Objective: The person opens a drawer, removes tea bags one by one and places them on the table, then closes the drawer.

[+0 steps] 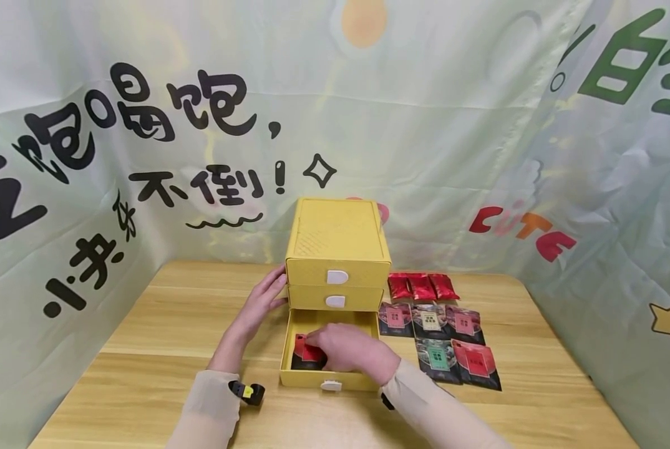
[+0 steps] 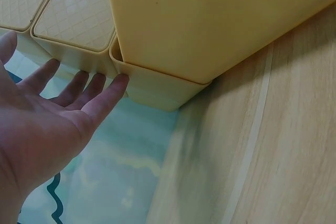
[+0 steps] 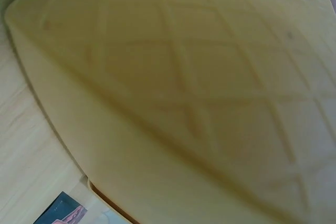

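A yellow three-drawer box (image 1: 337, 231) stands on the table with its bottom drawer (image 1: 352, 379) pulled out. Inside that drawer, at the left, is a red-and-black packet (image 1: 308, 357). My right hand (image 1: 349, 349) reaches into the drawer and pinches the packet by its upper right part; most of the fingertips are hidden. Against the box's left side rests my left hand (image 1: 262, 305). In the left wrist view the left hand (image 2: 58, 114) has its fingers extended, touching the box edge. Only the yellow drawer front (image 3: 210, 77) fills most of the right wrist view.
Three shiny red sachets (image 1: 422, 287) lie right of the box. Nearer are several flat dark packets with coloured labels, among them a green-labelled packet (image 1: 438, 358) and a red packet (image 1: 477, 365). A printed cloth (image 1: 228, 237) hangs behind the wooden table (image 1: 144, 362).
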Demonstrator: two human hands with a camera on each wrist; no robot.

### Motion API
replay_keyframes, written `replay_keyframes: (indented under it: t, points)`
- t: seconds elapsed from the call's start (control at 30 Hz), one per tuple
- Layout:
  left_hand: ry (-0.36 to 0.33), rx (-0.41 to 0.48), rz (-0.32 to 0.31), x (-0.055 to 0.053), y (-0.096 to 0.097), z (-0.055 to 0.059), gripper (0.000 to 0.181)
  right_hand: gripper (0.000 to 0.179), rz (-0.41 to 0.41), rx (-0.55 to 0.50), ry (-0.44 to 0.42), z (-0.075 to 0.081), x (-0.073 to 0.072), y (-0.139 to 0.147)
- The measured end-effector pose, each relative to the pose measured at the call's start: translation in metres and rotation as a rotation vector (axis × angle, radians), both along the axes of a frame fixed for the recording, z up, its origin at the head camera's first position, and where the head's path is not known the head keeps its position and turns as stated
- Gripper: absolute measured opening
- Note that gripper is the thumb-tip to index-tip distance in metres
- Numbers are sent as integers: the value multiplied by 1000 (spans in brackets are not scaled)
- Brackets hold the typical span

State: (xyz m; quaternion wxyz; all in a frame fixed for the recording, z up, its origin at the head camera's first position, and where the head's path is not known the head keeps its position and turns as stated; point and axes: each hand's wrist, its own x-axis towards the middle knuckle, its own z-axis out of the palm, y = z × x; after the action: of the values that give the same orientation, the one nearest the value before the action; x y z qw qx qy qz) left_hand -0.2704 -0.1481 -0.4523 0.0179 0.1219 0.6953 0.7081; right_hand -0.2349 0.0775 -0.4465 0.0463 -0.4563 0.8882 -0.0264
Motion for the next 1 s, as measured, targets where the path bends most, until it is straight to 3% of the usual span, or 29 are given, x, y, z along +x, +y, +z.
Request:
replay_keyframes:
  t: [0.37, 1.0]
  points:
    - [-1, 2, -7, 1, 1, 1, 61, 61, -21, 51, 22, 0, 0, 3]
    - [8, 15, -19, 1, 0, 1, 61, 33, -49, -114, 85, 0, 4, 12]
